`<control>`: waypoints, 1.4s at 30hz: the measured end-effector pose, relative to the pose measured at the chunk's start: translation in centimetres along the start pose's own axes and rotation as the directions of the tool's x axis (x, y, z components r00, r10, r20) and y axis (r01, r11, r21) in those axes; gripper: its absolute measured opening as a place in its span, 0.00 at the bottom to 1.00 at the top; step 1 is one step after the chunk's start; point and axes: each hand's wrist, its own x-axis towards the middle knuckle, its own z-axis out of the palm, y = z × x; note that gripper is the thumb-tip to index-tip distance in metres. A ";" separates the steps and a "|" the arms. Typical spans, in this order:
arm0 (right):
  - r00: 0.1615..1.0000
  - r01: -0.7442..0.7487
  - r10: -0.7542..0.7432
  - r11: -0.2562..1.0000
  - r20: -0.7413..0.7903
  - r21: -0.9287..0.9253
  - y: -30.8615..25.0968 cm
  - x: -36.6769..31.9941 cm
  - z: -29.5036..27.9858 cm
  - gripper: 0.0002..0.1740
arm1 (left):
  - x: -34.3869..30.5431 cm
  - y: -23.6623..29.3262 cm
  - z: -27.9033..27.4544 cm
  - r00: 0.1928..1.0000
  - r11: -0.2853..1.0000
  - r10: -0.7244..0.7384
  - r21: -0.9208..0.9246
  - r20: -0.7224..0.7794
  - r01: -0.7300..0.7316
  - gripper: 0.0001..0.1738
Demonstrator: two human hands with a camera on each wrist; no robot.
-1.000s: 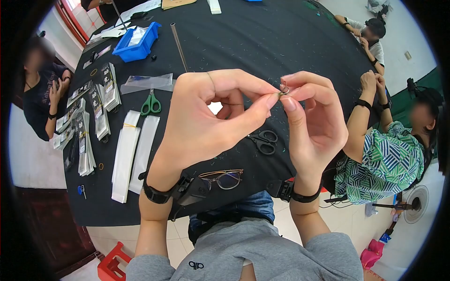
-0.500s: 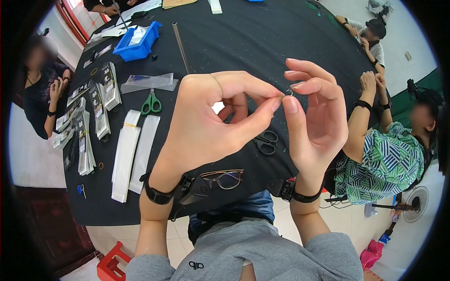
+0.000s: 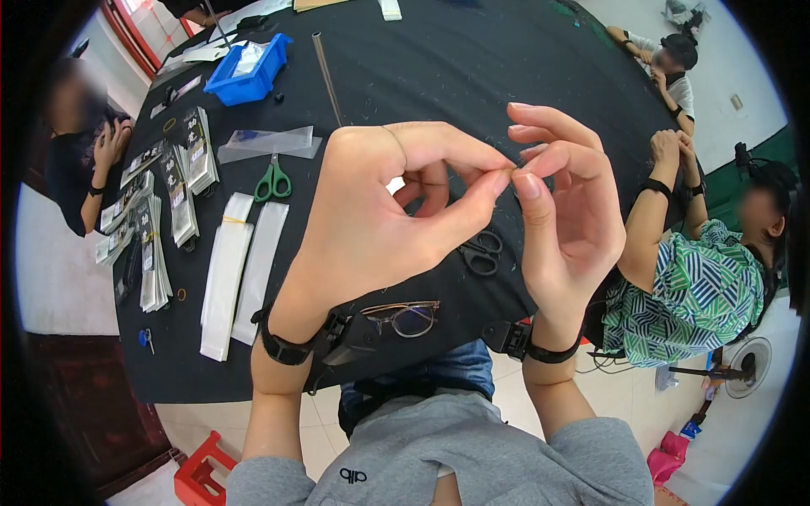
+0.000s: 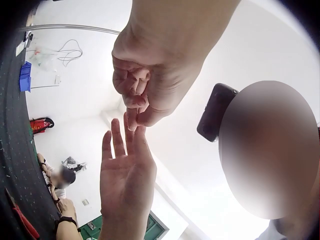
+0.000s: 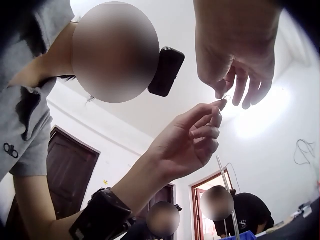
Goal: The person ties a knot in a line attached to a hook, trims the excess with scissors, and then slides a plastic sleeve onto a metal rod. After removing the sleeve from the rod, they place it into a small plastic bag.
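In the head view my left hand (image 3: 396, 202) pinches a tiny curved metal hook between thumb and forefinger; its other fingers are curled. My right hand (image 3: 574, 202) meets it tip to tip, thumb and forefinger closing on the hook, other fingers bent loosely. The fingertips cover most of the hook in the head view. Its thin bent wire (image 5: 228, 97) shows in the right wrist view, beside the left fingertips. A fine thread (image 3: 395, 145) crosses the left hand near the forefinger knuckle. Both hands are held up above the black-covered table (image 3: 472, 76).
Below lie black scissors (image 3: 481, 255) and eyeglasses (image 3: 412, 320). To the left are green-handled scissors (image 3: 272, 183), white strips (image 3: 226, 278), printed packets (image 3: 181, 202) and a blue bin (image 3: 247, 72). A thin rod (image 3: 327, 78) stands behind. Other people sit around the table.
The right forefinger lifted off the thumb, showing the hook, then came back down toward the thumb at the left fingertips. The left hand has kept its pinch, shifting only slightly.
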 end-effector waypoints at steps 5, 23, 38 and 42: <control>0.999 0.045 -0.044 0.998 0.022 -0.044 -0.1 -0.1 -0.2 0.08 | -0.2 -0.1 -0.1 0.998 0.998 -0.051 -0.035 0.027 0.052 0.07; 0.823 -0.125 0.527 0.532 0.212 -0.837 8.1 -11.8 -11.2 0.11 | -8.6 -3.9 -1.4 0.741 0.667 -0.665 -0.369 0.096 0.647 0.12; 0.828 -0.189 0.525 0.594 0.198 -0.782 4.2 -10.3 -6.8 0.06 | -11.8 -5.0 -3.1 0.732 0.596 -0.679 -0.537 0.061 0.597 0.08; 0.793 -0.224 0.481 0.800 0.373 -0.556 1.3 -9.8 -2.6 0.06 | -11.9 -4.9 -2.8 0.736 0.577 -0.674 -0.576 0.063 0.578 0.08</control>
